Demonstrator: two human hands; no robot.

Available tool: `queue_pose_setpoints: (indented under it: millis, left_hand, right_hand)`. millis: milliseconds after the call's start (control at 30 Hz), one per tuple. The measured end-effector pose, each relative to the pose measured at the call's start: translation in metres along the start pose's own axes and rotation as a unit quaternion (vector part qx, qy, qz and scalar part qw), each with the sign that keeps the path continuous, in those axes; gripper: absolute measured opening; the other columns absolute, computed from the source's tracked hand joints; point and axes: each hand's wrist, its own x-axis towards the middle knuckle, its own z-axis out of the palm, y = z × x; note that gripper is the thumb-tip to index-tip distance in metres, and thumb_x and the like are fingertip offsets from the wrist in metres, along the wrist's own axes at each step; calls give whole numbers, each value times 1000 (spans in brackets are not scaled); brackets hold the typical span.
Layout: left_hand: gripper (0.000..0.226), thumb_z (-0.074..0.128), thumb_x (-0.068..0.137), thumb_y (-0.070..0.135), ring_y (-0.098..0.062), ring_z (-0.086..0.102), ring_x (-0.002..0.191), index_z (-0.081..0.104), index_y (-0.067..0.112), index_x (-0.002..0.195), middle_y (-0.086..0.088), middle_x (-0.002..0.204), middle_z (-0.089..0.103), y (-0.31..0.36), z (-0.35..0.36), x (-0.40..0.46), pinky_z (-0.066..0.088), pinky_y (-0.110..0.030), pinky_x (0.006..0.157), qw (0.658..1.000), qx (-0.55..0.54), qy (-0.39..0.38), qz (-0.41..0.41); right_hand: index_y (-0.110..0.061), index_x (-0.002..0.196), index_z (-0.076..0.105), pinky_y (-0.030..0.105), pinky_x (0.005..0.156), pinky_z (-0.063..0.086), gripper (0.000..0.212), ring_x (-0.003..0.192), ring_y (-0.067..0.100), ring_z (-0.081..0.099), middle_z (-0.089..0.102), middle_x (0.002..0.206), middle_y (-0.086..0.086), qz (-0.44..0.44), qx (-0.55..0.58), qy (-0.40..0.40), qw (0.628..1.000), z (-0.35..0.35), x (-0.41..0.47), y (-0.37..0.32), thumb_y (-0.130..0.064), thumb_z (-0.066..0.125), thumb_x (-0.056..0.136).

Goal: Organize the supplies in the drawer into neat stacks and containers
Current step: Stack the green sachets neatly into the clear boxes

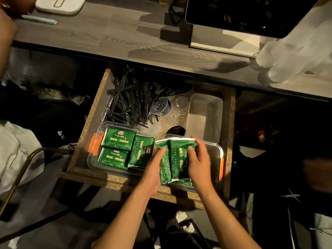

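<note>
An open wooden drawer (81, 141) holds a clear plastic container (218, 147) with orange clips at its front. Three stacks of green packets (119, 139) lie flat in the container's left half. Over the right half, both hands hold a bundle of green packets (177, 159) standing on edge. My left hand (154, 169) presses the bundle's left side with straight fingers. My right hand (198, 159) grips its right side, fingers curled over the top. Black plastic cutlery (129, 101) is piled at the drawer's back left.
A white rectangular tub (217, 105) sits at the drawer's back right, with clear cups (181, 103) and a dark small cup (161, 106) beside it. Above is a grey desk (111, 36) with a monitor (251, 13). A pale blurred shape (294, 56) rests at the desk's right edge.
</note>
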Motion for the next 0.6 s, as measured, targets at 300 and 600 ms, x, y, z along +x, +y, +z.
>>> queue_pose_setpoints:
  millis: [300,600]
  left_hand:
    - [14,66,95,21,-4,62,92,59,27,106,4,108,68,-19,-1,2,47,-23,75,994,84,72,2]
    - [77,65,95,34,-27,28,147,22,12,156,-8,161,29,-2,-30,5,23,-46,117,995,41,90,-15]
  right_hand:
    - [-23,119,63,26,98,47,23,114,12,62,67,122,2,132,77,5,988,16,1,27,-14,49,102]
    - [-23,148,36,46,103,44,92,129,31,48,52,141,7,85,-375,-151,910,-11,37,103,-25,83,69]
